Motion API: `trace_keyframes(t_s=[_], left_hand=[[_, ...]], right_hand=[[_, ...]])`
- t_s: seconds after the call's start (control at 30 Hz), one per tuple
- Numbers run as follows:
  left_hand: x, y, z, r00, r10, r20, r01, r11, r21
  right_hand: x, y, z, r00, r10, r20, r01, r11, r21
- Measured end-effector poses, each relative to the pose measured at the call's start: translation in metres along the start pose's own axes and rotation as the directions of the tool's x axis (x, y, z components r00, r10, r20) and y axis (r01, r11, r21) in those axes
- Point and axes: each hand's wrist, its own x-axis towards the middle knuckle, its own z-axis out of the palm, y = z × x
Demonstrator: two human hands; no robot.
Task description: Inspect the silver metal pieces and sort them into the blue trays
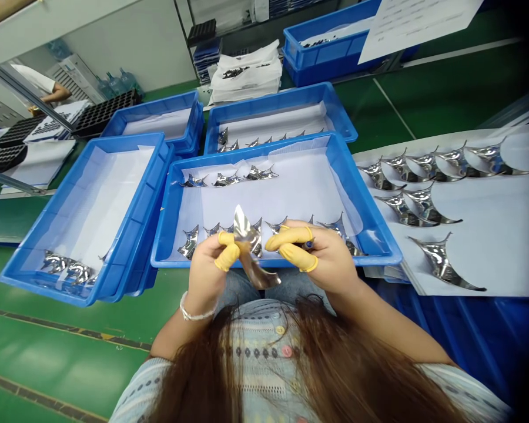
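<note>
My left hand (214, 261), with yellow finger cots on thumb and forefinger, pinches a shiny curved metal part (247, 244) with pointed ends. It is held upright above the near edge of a paper-lined blue tray (388, 252). Just to the right, my right hand (324, 252), also in yellow finger cots, is closed around a slim dark pen-like tool (309, 244), mostly hidden by the fingers. Its fingertips are close to the metal part but apart from it. Similar metal parts (261, 172) lie in two rows in the tray, the nearer row partly covered by my hands.
On white paper at the right, several matching metal parts (445, 261) are laid in rows. A stacked blue tray (15, 276) stands at the left, another blue tray (344, 117) behind. White sheets (247, 70) are piled farther back. Another person's arm (59, 93) shows at the far left.
</note>
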Motion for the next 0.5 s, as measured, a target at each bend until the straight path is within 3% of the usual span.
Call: trace_keyframes(t_s=[0.1,0.2,0.27,0.4,0.5], left_hand=[[0.010,-0.004,0.010,0.940,-0.302,0.157,0.339,0.871,-0.356],[0.011,0.001,0.025,0.866,-0.421,0.271,0.500,0.708,-0.499],[0.009,0.007,0.033,0.860,-0.439,0.259,0.507,0.682,-0.528],[0.006,0.015,0.039,0.897,-0.367,0.248,0.443,0.737,-0.510],[0.007,0.011,0.036,0.917,-0.325,0.232,0.399,0.769,-0.500]], right_hand=[[-0.001,0.002,-0.001,0.995,0.055,0.078,-0.055,0.998,0.003],[-0.003,-0.001,0.001,0.991,0.062,0.121,-0.060,0.998,-0.016],[-0.005,-0.004,0.003,0.987,0.025,0.156,-0.020,0.999,-0.031],[-0.006,-0.011,0.004,0.976,-0.072,0.206,0.086,0.994,-0.062],[-0.005,-0.014,0.004,0.964,-0.100,0.247,0.126,0.988,-0.091]])
